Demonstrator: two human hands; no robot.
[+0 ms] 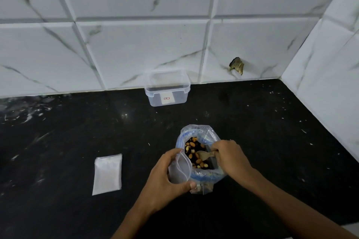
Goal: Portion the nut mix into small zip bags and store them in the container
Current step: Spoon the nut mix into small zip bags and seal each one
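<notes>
The left hand (165, 178) holds a small clear zip bag (179, 170) with no nuts in it yet, the right hand (231, 158) holds a metal spoon (204, 155) in the big plastic bag of brown nut mix (196, 153), and the clear plastic box (167, 88) waits.

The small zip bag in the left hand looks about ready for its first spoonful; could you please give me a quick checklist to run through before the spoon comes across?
1. Small zip bag mouth open: ok, left hand grips it beside the big nut bag.
2. Spoon gripped: ok, right hand holds it with the bowl inside the nut mix.
3. Spoon loaded: cannot tell.
4. Small bag empty: ok, it looks empty.
5. Container open to receive bags: ok, it looks lidless by the wall.
6. Spare zip bags at hand: ok, flat on the counter.
</notes>
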